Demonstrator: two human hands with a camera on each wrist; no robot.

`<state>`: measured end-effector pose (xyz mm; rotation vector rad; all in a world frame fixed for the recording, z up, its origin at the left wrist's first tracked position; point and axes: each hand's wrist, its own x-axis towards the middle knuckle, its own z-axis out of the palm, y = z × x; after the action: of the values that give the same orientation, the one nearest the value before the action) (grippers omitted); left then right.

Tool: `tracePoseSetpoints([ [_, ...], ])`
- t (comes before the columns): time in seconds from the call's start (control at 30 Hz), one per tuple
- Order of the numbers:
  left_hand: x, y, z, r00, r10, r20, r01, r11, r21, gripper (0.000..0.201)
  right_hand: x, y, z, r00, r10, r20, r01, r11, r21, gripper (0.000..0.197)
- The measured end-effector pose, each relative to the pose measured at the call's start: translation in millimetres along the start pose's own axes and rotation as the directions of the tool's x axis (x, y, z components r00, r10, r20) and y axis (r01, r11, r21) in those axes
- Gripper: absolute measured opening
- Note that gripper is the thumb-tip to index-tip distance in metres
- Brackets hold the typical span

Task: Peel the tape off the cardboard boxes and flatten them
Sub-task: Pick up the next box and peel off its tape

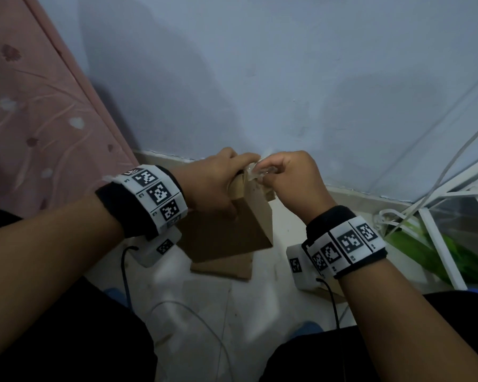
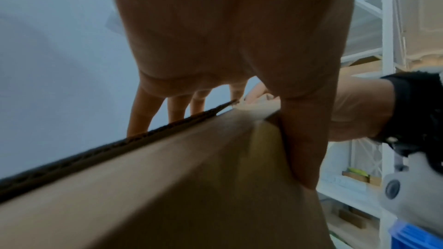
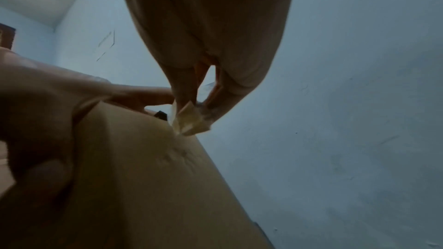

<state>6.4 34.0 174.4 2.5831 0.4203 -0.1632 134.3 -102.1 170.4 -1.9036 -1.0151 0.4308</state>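
Nearest the camera, two dark-clad knees frame a pale floor [image 1: 204, 299] crossed by thin cables. Both forearms reach forward, each wrist wrapped in a black band with white marker tags.

On the floor lies a flat cardboard piece [image 1: 221, 268], and standing on it, tilted, is the box [image 1: 226, 227], held up between the hands. The left hand [image 1: 213, 186] grips the box at its top edge: the left wrist view shows the thumb pressed down one face and the other fingers [image 2: 141, 113] reaching over the corrugated rim to the far side, so this hand is clamped on the box.

The right hand [image 1: 290, 177] meets it at the same top corner. Its fingers are drawn together in a pinch on a crumpled strip of clear, yellowish tape [image 3: 189, 120], one end of which is attached to the box corner. In the head view the tape [image 1: 255, 172] shows as a shiny wad between the two hands.

Beyond the hands a pale blue wall [image 1: 260, 78] rises from a light skirting. A pink patterned fabric [image 1: 25, 106] hangs at far left; a white rack [image 1: 439, 244] with something green behind it stands at right.
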Motion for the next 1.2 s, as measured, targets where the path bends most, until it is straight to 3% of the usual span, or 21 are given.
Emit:
tracePoseSetpoints([
  [0.1,-1,2,0,0.998,-0.025,0.06,0.027,0.999,-0.03,0.101,-1,1,5,0.998,-0.04,-0.049,0.033,0.99,-0.134,0.026],
  [0.17,-3,5,-1,0.993,-0.04,0.109,0.037,0.999,0.028,0.09,-1,1,5,0.995,-0.015,-0.097,0.004,0.994,-0.113,0.042],
  [0.23,-4,7,-1,0.987,-0.041,0.152,0.032,0.998,0.061,0.084,0,2,2,0.999,0.003,-0.045,-0.006,0.998,-0.06,0.044],
  [0.33,-3,6,-2,0.987,-0.056,0.152,0.06,0.998,-0.023,0.073,1,2,3,0.997,-0.021,0.071,0.025,0.999,-0.048,0.008],
  [0.43,-1,5,-1,0.985,-0.125,0.123,0.139,0.983,-0.116,0.061,1,4,11,0.995,-0.097,-0.03,0.092,0.985,-0.144,0.009],
  [0.5,2,3,0,0.98,-0.172,0.097,0.185,0.973,-0.14,0.067,1,3,16,0.989,-0.133,-0.07,0.117,0.973,-0.199,0.009],
  [0.6,6,-4,-3,0.961,-0.272,0.046,0.276,0.949,-0.153,0.107,3,3,17,0.986,-0.132,-0.104,0.113,0.979,-0.171,0.008],
  [0.7,8,-14,-9,0.934,-0.34,-0.106,0.33,0.938,-0.101,0.128,3,5,14,0.986,-0.13,-0.102,0.107,0.972,-0.211,0.009],
  [0.87,6,-18,-19,0.883,-0.352,-0.309,0.344,0.935,-0.082,0.123,2,13,12,0.999,-0.03,-0.018,0.023,0.951,-0.309,0.021],
  [1.0,6,-18,-22,0.87,-0.383,-0.312,0.355,0.924,-0.144,0.12,5,17,19,0.999,0.043,0.008,-0.038,0.942,-0.334,0.024],
  [1.1,5,-17,-20,0.871,-0.38,-0.311,0.352,0.925,-0.146,0.119,5,21,24,0.997,0.067,-0.028,-0.073,0.952,-0.299,0.008],
  [1.2,7,-17,-18,0.866,-0.378,-0.326,0.349,0.926,-0.145,0.118,5,24,28,0.988,0.047,-0.15,-0.095,0.939,-0.332,0.008],
])
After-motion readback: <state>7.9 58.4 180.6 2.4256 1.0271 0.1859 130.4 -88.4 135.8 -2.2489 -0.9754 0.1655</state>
